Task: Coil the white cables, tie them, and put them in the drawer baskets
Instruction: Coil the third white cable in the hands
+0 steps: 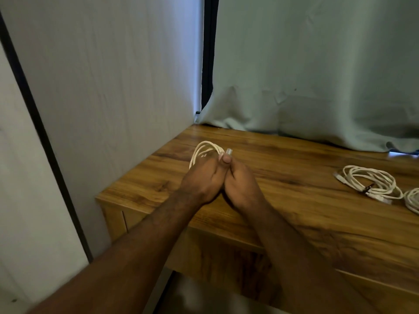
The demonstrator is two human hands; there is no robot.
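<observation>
A coiled white cable (202, 149) loops out beyond my two hands over the wooden table (306, 211). My left hand (201, 180) and my right hand (240, 182) press together, both closed on the coil, with a clear plug end (229, 151) sticking up by my thumb. A second white cable coil (369, 183), bound with a dark tie, lies on the table at the right. Part of a third coil (412, 200) shows at the right edge. No drawer basket is in view.
A pale green curtain (317, 87) hangs behind the table and bunches on its back edge. A white panel (113, 87) stands along the table's left side. A drawer front (133, 219) shows below the table's left corner.
</observation>
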